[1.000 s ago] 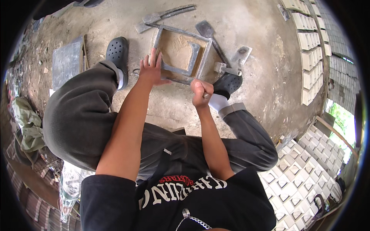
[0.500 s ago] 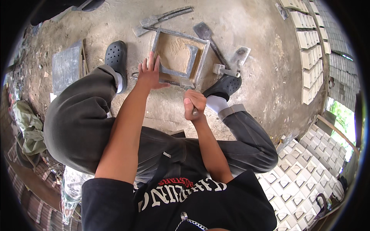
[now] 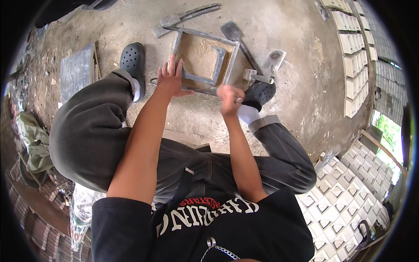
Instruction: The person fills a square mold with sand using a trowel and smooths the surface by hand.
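Observation:
A square grey metal mould (image 3: 236, 56) lies on the floor between my feet. Inside it are tan sandy material (image 3: 197, 56) and a raised, curved grey metal insert (image 3: 218, 65). My left hand (image 3: 170, 81) lies with fingers spread across the mould's near left corner. At the near right corner my right hand (image 3: 230, 97) is closed round a handled tool (image 3: 238, 100). Only the round end of its handle shows; the hand is blurred, and its working end cannot be made out now.
Long-handled flat metal tools (image 3: 231, 31) lie beyond and right of the mould. A small block with a tubular handle (image 3: 257, 77) is by my right shoe (image 3: 262, 92). A grey board (image 3: 77, 72) lies left; pale blocks (image 3: 351, 43) line the right, with more stacked (image 3: 336, 196) lower right.
My right hand has moved forward and slightly right, toward the mould's near right corner, still closed on the tool. My left hand keeps its place on the mould.

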`<move>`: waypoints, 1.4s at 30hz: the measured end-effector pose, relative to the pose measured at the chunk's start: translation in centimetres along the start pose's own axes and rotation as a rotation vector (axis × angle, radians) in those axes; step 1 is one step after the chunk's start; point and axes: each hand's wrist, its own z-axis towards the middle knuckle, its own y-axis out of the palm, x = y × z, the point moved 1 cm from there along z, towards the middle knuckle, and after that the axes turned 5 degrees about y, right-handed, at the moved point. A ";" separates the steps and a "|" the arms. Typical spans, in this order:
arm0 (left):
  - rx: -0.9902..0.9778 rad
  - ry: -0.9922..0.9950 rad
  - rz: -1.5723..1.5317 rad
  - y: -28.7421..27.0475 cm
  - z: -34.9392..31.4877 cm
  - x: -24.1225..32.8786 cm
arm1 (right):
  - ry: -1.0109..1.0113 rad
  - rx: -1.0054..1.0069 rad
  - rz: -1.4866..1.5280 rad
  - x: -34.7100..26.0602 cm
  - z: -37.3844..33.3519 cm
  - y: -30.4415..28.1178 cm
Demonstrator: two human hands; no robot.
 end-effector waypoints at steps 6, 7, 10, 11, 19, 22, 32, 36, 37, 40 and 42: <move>-0.002 0.018 0.001 0.2 0.0 -0.4 | 0.113 -0.030 0.116 -2.5 1.1 -0.1; 0.003 0.016 -0.005 0.3 0.0 -0.4 | 0.107 -0.039 0.112 -3.1 1.0 0.0; -0.023 0.025 -0.006 -0.2 0.2 0.3 | 0.152 -0.114 -0.060 -0.1 1.0 -0.7; -0.034 0.022 -0.004 -0.2 0.3 0.2 | 0.196 -0.149 -0.112 -0.1 1.4 -0.1; 0.006 -0.004 0.003 -0.1 -0.2 0.0 | 0.093 -0.132 0.143 -1.1 1.5 0.0; 0.005 0.007 -0.002 -0.2 0.1 0.4 | 0.149 -0.130 0.117 0.4 1.7 -0.9; 0.027 0.001 0.017 0.1 -0.2 -0.3 | 0.064 0.304 0.248 -5.3 2.6 -0.7; 0.006 0.003 0.020 -0.3 -0.2 0.2 | 0.128 0.345 -0.014 -2.0 1.6 -0.4; -0.001 0.004 0.022 -0.4 -0.2 0.3 | 0.145 0.299 -0.106 -1.1 1.4 -0.6; -0.016 0.028 0.005 0.0 0.1 0.0 | 0.141 0.184 -0.090 -0.6 1.4 -0.7; -0.017 0.022 0.002 -0.1 -0.1 -0.2 | 0.122 0.198 -0.076 -1.3 1.7 -0.8</move>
